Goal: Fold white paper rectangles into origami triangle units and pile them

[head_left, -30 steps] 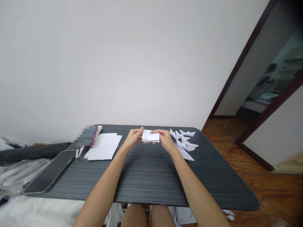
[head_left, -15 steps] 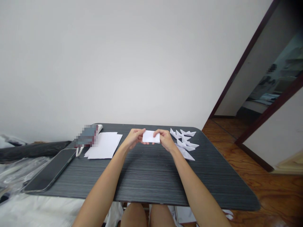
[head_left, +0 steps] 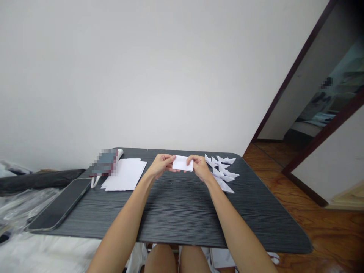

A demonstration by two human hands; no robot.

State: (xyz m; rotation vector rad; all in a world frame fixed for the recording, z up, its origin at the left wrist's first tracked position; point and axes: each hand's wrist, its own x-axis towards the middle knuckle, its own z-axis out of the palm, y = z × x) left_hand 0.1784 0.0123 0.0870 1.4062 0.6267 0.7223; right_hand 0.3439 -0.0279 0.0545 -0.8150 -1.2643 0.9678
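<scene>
A small white rectangle of folded paper (head_left: 181, 163) is held up between my two hands, over the far half of the dark table (head_left: 182, 216). My left hand (head_left: 163, 166) pinches its left end, thumb on top and fingers underneath. On the right end, my right hand (head_left: 200, 166) grips it with a bent finger laid across the near face. Several folded white paper boats (head_left: 224, 174) lie close together just right of my right hand. Left of my left hand rests a stack of white paper sheets (head_left: 125, 175).
A phone (head_left: 61, 206) lies along the table's left edge. Behind it sits a blurred-out dark reddish item (head_left: 105, 163) with a white cable (head_left: 95, 182). A white wall (head_left: 182, 76) rises behind the table. Plastic-wrapped things (head_left: 36, 204) are piled at the left.
The folded paper has shifted slightly to the right and tilted a little, with its lower layer edge showing. Both hands keep hold of it. The other things have stayed put.
</scene>
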